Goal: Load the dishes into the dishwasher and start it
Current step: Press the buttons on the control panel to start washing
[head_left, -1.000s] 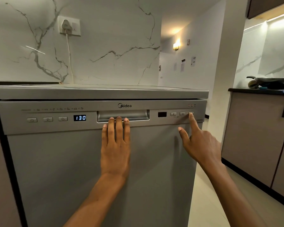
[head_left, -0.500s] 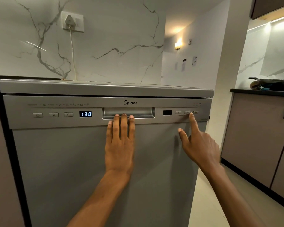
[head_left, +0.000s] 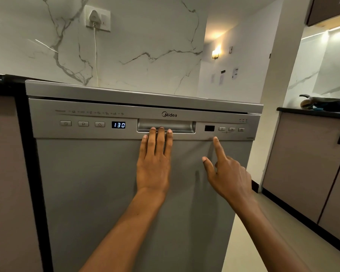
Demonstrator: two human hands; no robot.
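The left hand point(head_left: 154, 163) lies flat against the dishwasher point(head_left: 106, 193) door, fingers straight and together, tips just at the lower lip of the handle recess point(head_left: 166, 125); it grips nothing. The right hand point(head_left: 227, 176) points with its forefinger point(head_left: 217, 145) extended and thumb out, the other fingers curled in, holding nothing; its tip sits at the lower edge of the control panel, below the dark window point(head_left: 209, 128) and left of the three small buttons point(head_left: 232, 129).

The door looks closed, so loading is likely done and starting is the step in hand. To do it well, the flat palm should brace the door shut while the forefinger lifts to the correct button and presses squarely, once. Which of the three starts the cycle I cannot tell; their marks are too small.

The display point(head_left: 118, 125) reads 130, with three more buttons to its left. Nothing blocks the panel. Farther off, a plug point(head_left: 94, 17) sits in the wall socket, and a pan point(head_left: 330, 102) rests on the right worktop.
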